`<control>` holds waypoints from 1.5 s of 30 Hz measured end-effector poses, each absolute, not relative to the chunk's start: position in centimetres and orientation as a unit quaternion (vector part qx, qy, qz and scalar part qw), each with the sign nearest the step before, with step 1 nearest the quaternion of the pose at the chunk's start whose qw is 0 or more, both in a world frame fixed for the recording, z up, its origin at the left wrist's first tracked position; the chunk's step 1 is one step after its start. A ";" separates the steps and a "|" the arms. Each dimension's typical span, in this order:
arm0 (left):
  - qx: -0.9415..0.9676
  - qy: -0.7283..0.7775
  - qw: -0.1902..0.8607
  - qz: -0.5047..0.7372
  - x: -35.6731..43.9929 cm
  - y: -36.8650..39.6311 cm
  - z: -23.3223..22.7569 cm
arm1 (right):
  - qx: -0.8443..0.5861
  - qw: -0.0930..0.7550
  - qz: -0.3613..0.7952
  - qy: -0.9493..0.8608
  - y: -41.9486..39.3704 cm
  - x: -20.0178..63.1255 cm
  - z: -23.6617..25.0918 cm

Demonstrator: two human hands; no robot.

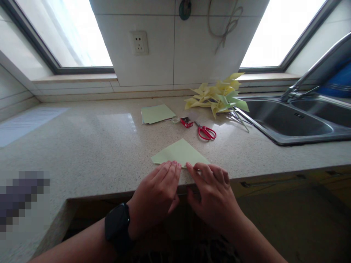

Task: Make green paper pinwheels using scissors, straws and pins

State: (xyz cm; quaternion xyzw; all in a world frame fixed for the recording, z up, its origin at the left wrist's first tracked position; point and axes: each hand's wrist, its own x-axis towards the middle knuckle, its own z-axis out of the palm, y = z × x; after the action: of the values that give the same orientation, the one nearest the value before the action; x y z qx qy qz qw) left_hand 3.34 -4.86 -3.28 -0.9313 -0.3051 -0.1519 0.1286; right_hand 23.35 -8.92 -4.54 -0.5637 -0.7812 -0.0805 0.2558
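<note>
Now both hands press flat on a folded green paper (181, 154) at the table's (90, 146) near edge: left hand (157, 191) and right hand (212, 191), fingers extended, apparently creasing it. Next likely needs firm rubbing along the fold.

— How are the two hands placed?

— The left hand (157, 193) and the right hand (214, 195) are held side by side, palms down, with the fingers pointed forward and away from the body. The fingertips of the two are brought almost together, a narrow gap being left between them.

— Are the fingers curled or spread?

— On the left they are laid nearly straight and close together. On the right they are bent slightly at the knuckles, and the thumb is tucked under toward the body.

— And the arms?

— Both forearms are seen bare, angled inward from the lower corners. Nothing is gripped by either hand.
</note>
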 end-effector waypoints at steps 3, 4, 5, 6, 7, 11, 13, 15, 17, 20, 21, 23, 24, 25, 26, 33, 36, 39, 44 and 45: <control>-0.936 -0.292 0.126 -0.151 3.2 -4.7 -3.3 | -0.554 0.260 -0.084 -0.787 -8.9 23.5 -4.5; -0.937 -0.288 0.129 -0.151 3.2 -4.6 -3.3 | -0.549 0.261 -0.085 -0.789 -9.0 23.6 -4.5; -0.937 -0.284 0.133 -0.152 3.1 -4.6 -3.3 | -0.544 0.263 -0.085 -0.792 -9.1 23.6 -4.5; -0.937 -0.281 0.138 -0.153 3.0 -4.7 -3.2 | -0.538 0.266 -0.085 -0.795 -9.2 23.7 -4.5; -0.936 -0.280 0.144 -0.156 3.0 -4.8 -3.2 | -0.533 0.268 -0.083 -0.798 -9.3 23.7 -4.5; -0.933 -0.282 0.150 -0.163 2.9 -5.3 -3.1 | -0.530 0.275 -0.079 -0.799 -9.5 23.7 -4.6; -0.931 -0.289 0.150 -0.163 3.0 -5.6 -3.0 | -0.530 0.277 -0.083 -0.797 -9.5 23.7 -4.7; -0.929 -0.297 0.150 -0.164 3.2 -5.7 -3.0 | -0.530 0.281 -0.084 -0.796 -9.6 23.7 -4.8; -0.927 -0.302 0.150 -0.163 3.3 -5.8 -3.0 | -0.529 0.286 -0.085 -0.795 -9.7 23.8 -4.8; -0.927 -0.302 0.152 -0.164 3.3 -5.8 -3.1 | -0.520 0.299 -0.080 -0.796 -9.7 23.8 -4.7; -0.927 -0.301 0.153 -0.163 3.3 -5.8 -3.1 | -0.515 0.303 -0.077 -0.798 -9.6 23.8 -4.7; -0.927 -0.300 0.154 -0.163 3.3 -5.8 -3.3 | -0.508 0.306 -0.068 -0.802 -9.4 23.9 -4.6; -0.927 -0.299 0.156 -0.162 3.3 -5.8 -3.3 | -0.506 0.304 -0.064 -0.805 -9.3 23.9 -4.6; -0.928 -0.298 0.159 -0.161 3.3 -5.8 -3.3 | -0.504 0.303 -0.063 -0.806 -9.2 24.0 -4.6; -0.928 -0.295 0.162 -0.160 3.3 -5.9 -3.4 | -0.503 0.301 -0.061 -0.808 -9.1 24.1 -4.5; -0.927 -0.284 0.178 -0.170 3.5 -5.9 -3.2 | -0.504 0.304 -0.065 -0.805 -9.1 24.3 -4.3; -0.925 -0.282 0.180 -0.178 3.6 -5.8 -3.0 | -0.503 0.302 -0.066 -0.807 -9.1 24.3 -4.3; -0.924 -0.281 0.184 -0.182 3.5 -5.7 -2.9 | -0.497 0.304 -0.066 -0.810 -9.0 24.3 -4.3; -0.927 -0.279 0.186 -0.171 3.6 -5.7 -3.0 | -0.511 0.293 -0.070 -0.805 -9.2 24.2 -4.3; -0.927 -0.278 0.184 -0.170 3.6 -5.7 -3.0 | -0.514 0.290 -0.070 -0.804 -9.2 24.2 -4.3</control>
State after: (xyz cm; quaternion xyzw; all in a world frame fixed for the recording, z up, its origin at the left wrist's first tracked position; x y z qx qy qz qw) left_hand 3.59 -5.67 -3.04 -0.9273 -0.2783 -0.1700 0.1839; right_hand 24.22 -9.24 -4.27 -0.5139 -0.8044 -0.0701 0.2898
